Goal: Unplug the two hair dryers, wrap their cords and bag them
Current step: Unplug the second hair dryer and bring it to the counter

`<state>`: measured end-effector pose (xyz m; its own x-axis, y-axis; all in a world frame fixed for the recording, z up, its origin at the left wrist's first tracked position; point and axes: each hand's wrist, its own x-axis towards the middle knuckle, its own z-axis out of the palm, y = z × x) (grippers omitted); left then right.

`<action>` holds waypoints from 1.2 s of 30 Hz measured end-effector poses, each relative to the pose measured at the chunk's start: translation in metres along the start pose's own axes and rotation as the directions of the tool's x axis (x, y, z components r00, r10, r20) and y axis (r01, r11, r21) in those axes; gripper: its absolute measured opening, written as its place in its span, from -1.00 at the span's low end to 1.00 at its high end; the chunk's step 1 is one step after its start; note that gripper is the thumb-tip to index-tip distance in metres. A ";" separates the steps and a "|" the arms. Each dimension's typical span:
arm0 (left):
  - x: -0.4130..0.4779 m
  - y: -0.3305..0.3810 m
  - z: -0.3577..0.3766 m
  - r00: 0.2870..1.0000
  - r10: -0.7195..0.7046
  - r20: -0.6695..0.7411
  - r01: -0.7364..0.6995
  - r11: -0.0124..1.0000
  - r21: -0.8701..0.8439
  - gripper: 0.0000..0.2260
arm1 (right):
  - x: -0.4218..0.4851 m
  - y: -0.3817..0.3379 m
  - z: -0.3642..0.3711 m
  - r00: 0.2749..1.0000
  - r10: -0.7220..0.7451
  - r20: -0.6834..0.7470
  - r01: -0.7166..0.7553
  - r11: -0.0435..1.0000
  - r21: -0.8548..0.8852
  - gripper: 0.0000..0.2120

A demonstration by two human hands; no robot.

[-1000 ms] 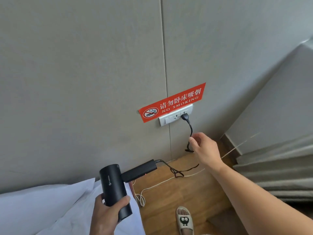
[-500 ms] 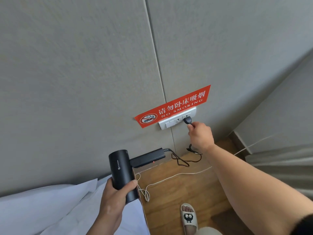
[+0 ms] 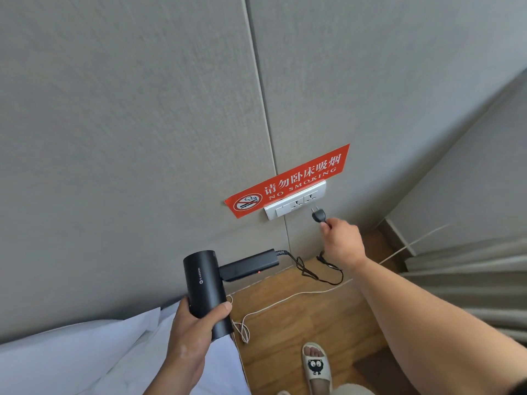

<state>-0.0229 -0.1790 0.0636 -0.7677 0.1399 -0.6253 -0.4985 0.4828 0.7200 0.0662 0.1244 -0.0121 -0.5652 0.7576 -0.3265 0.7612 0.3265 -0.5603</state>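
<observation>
The left hand wraps its fingers round the smooth black dryer, and the right hand pinches the thin cord below the little plug.

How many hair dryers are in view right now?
1. The black hair dryer is gripped in the left hand, by the white bedding; the right hand pinches its plug just below the wall socket. The second dryer is out of view, possibly hidden.
</observation>
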 end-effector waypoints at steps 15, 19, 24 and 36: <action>-0.023 0.016 -0.016 0.941 0.200 0.275 -0.226 0.972 0.064 -0.50 | -0.179 0.003 -0.113 0.944 -0.098 -0.316 0.163 0.969 0.186 -0.69; -0.040 0.029 -0.017 0.878 0.284 0.386 -0.319 0.947 0.029 -0.51 | -0.230 -0.017 -0.149 0.903 -0.109 -0.417 0.200 0.963 0.181 -0.71; -0.068 0.056 -0.011 0.768 0.403 0.498 -0.450 0.893 -0.030 -0.52 | -0.289 -0.041 -0.198 0.799 -0.132 -0.587 0.255 0.958 0.133 -0.78; -0.145 0.116 0.032 0.513 0.500 0.698 -0.550 0.816 -0.180 -0.38 | -0.398 -0.044 -0.298 0.524 -0.045 -0.850 0.348 0.923 0.166 -0.80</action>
<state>0.0430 -0.1154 0.2281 -0.3620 0.9164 -0.1708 -0.0566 0.1613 0.9853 0.3523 -0.0232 0.3699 -0.0598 0.8632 0.5013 0.4534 0.4708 -0.7568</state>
